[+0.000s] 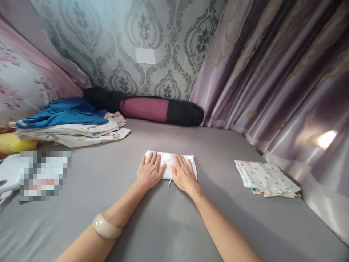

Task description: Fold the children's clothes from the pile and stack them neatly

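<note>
A folded white cloth [167,157] with a small grey-blue print lies flat on the grey bed sheet [174,225]. What sort of garment it is, I cannot tell. My left hand [150,171] rests palm down on its left half, fingers stretched out. On the right half lies my right hand [184,173], also flat with the fingers a little apart. The two thumbs point toward each other with a gap between. A thin white string [169,183] sticks out from the cloth's near edge. Neither hand grips anything.
Folded patterned cloths [268,178] lie to the right, near the curtain [229,80]. At the left are a pile of clothes [89,129] with a blue garment [65,112] on top, a white device [9,173] and a blurred-out item [45,176]. A black-and-maroon long bag [144,109] lines the wall.
</note>
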`<state>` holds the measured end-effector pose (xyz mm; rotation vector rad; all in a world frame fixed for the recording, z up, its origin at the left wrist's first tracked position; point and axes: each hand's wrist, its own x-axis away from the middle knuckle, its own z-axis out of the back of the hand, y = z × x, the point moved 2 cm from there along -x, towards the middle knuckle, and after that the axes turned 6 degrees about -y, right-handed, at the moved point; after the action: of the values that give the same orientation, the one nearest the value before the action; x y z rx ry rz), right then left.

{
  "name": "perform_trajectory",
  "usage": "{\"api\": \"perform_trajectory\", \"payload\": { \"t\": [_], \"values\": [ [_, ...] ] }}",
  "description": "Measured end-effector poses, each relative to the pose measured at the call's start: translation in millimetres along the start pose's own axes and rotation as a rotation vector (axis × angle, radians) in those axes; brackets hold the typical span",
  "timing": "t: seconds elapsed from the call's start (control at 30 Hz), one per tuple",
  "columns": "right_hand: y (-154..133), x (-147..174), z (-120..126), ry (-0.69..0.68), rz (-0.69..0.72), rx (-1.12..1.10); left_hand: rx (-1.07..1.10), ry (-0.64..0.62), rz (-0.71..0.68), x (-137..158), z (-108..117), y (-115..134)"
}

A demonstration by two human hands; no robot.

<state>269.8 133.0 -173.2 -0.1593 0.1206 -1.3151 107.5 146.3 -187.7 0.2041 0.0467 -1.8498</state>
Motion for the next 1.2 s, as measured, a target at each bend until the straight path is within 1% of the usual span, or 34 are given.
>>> {"api": "perform_trajectory", "payload": {
  "t": [0.23,0.37,0.43,0.63,0.77,0.87,1.0,1.1,1.2],
  "values": [
    [1.3,1.2,3.0,-0.014,-0.003,-0.028,0.035,-0.002,-0.002,0.6,6.3,-0.7],
    [5.9,4.8,10.4,0.054,-0.04,-0.004,0.023,0.062,0.026,1.1,12.3,-2.6],
    [9.4,6.1,10.6,0.062,-0.062,0.007,0.014,0.081,0.033,1.4,13.2,-4.1],
    [16.3,4.7,1.8,0.0,-0.107,0.011,0.014,-0.042,0.03,1.2,7.1,-6.5],
    [16.1,4.2,-0.1,-0.011,-0.112,0.008,0.033,-0.053,0.043,0.7,6.3,-6.4],
    [17.2,3.6,3.6,-0.042,-0.116,-0.015,0.063,-0.021,0.043,1.2,7.8,-7.1],
    [23.4,1.6,14.0,-0.11,-0.118,-0.063,0.097,0.064,0.079,4.8,9.6,-14.5],
    [30.9,1.0,19.1,-0.072,-0.138,-0.03,0.1,0.101,0.124,8.9,9.8,-24.3],
    [37.5,1.3,15.6,-0.055,-0.161,0.0,0.121,0.082,0.147,11.1,8.9,-32.0]
  ]
}}
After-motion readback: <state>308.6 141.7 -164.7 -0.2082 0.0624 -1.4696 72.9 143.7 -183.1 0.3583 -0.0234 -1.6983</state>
